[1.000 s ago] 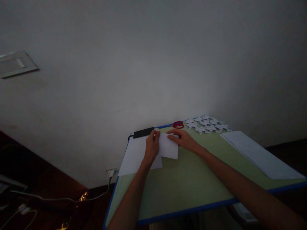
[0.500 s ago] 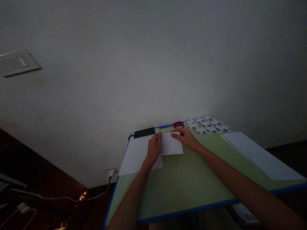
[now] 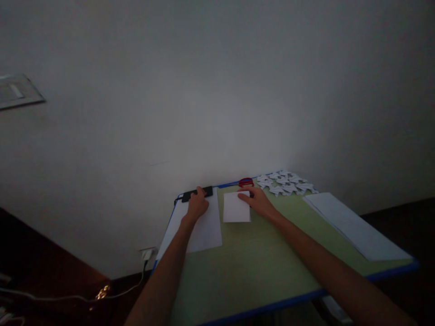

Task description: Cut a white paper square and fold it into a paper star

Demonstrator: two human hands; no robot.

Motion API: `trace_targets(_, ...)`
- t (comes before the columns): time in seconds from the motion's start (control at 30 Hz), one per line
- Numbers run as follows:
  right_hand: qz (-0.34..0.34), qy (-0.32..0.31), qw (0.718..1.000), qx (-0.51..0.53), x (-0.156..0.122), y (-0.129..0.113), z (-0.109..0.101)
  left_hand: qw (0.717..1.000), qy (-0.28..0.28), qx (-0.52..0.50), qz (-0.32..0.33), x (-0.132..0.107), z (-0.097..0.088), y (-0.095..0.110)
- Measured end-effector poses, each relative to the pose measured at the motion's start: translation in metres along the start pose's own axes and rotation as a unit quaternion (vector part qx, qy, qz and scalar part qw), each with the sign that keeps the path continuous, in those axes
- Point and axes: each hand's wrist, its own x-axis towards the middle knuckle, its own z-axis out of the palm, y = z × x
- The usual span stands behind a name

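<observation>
Pinching the small paper (image 3: 236, 210) by its far-right corner, the right hand (image 3: 258, 201) holds it right of the large sheet (image 3: 208, 232). The left hand (image 3: 197, 206) overlaps the black slab (image 3: 186, 197), finger grip unclear, any lettering unreadable.

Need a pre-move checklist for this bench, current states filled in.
1. Right hand has the small white paper: ok, fingers at its upper right corner.
2. Left hand clear of the black slab: not ok, it overlaps the slab in view; contact unclear.
3. Small paper flat on the green table: cannot tell.
4. Small paper clear of the large sheet: ok, a narrow strip of green shows between.
5. Red-handled scissors off the small paper: ok, beyond it near the far edge.
6. Folded pieces apart from the small paper: ok, off to the right.
</observation>
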Motion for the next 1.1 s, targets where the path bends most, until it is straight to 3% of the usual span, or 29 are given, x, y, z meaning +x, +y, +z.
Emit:
trace_targets(0.23,0.008,0.014,1.0,0.014,0.002,-0.001,0.0,0.998,0.011,-0.05,0.028,-0.018,0.006,0.01)
trace_targets(0.43,0.013,0.037,0.998,0.046,-0.001,-0.002,-0.001,0.981,-0.082,-0.136,0.113,-0.061,0.02,0.046)
trace_targets(0.57,0.036,0.055,0.996,0.067,-0.001,-0.002,-0.001,0.96,-0.148,-0.151,0.181,-0.076,0.021,0.054)
trace_targets(0.87,0.081,0.031,0.986,0.139,-0.007,-0.016,0.003,0.945,-0.113,-0.272,0.143,-0.063,0.029,0.042)
trace_targets(1.1,0.095,0.001,0.975,0.198,-0.013,-0.027,0.007,0.937,-0.14,-0.302,0.105,-0.07,0.02,0.05)
